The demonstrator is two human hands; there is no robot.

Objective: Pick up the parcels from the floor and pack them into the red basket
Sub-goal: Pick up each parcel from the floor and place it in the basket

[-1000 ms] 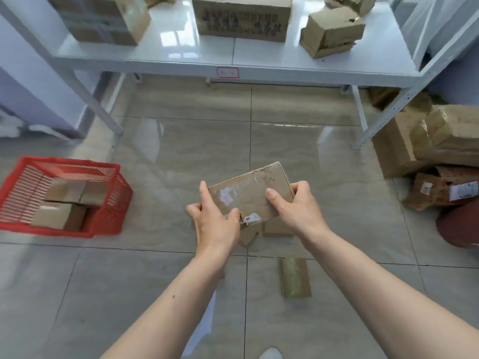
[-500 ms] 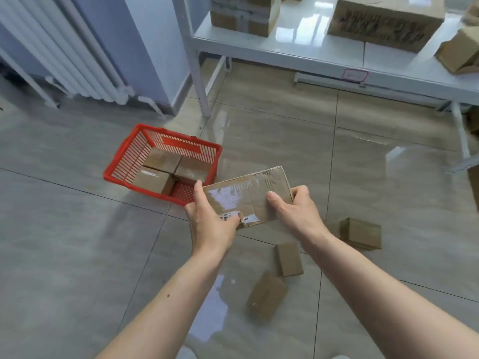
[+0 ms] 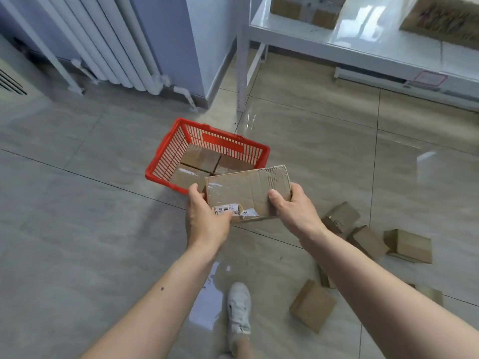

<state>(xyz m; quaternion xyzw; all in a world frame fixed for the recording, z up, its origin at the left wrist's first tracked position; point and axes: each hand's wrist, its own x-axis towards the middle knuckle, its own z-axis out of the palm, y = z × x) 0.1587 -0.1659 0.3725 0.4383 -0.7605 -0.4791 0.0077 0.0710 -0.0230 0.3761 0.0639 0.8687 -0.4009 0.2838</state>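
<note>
parcel (image 3: pixel 247 189) gripped both ends | overlaps red basket (image 3: pixel 166 161) near rim

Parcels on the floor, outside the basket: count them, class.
6, all right of the person: one, two, three, four, two partly hidden by the right arm; others may be hidden.

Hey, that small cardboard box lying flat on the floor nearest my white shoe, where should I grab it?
Probably from above, across its two longer side edges. The small box lies flat with its broad face up and open floor all round, so thumb and fingers can straddle it. Both hands are busy with the taped parcel.
</note>
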